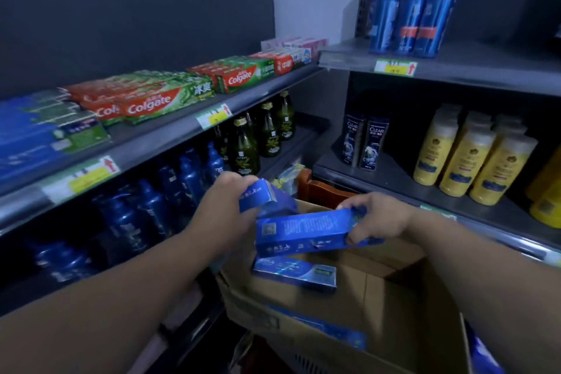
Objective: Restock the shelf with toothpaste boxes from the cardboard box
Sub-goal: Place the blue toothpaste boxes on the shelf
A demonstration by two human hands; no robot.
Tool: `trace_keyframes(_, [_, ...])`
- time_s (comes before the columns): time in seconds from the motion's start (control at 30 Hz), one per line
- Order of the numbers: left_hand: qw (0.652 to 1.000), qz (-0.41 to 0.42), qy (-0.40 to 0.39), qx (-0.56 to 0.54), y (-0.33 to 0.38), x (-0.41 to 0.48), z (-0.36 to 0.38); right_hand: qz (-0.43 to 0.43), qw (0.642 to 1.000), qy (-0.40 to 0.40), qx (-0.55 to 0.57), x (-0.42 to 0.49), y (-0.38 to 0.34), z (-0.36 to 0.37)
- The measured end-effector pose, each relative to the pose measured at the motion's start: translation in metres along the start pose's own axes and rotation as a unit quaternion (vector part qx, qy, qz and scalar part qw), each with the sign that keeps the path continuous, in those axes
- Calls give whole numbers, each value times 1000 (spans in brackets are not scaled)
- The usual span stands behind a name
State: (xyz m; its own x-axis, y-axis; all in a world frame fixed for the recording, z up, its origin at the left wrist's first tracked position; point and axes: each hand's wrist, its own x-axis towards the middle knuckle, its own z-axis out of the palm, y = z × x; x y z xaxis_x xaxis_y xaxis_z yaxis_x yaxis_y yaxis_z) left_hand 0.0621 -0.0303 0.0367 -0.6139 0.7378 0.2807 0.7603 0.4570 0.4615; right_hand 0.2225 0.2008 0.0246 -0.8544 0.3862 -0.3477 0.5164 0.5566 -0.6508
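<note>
Above the cardboard box (394, 300) the left hand (233, 191) grips one toothpaste box (258, 196), the right hand (376, 215) a second toothpaste box (303, 232), so it's the pickup step; next, carry them to the blue stack (36, 136) at the shelf (158, 144) edge's left end

Blue pump bottles (413, 18) up high, yellow bottles (461, 161) and dark Clear bottles (375, 143) lower down, green bottles (244, 149) leftward.

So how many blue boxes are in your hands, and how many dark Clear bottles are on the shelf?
Blue boxes: 2, one in the left hand, one in the right hand.
Dark Clear bottles: 2.
Total: 4.
</note>
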Motion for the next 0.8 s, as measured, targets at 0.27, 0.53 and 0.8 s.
trace_keyframes(0.27, [973,-2,215,-85,-43,-44,-136,-70,982,-105,137,2,-128,12])
trace_keyframes(0.53, [917,-40,373,-137,-93,-135,-269,-142,969,-123,161,0,-276,78])
trace_keyframes(0.8, [886,-114,445,-59,-163,-242,-366,-198,960,-139,140,-13,-413,169])
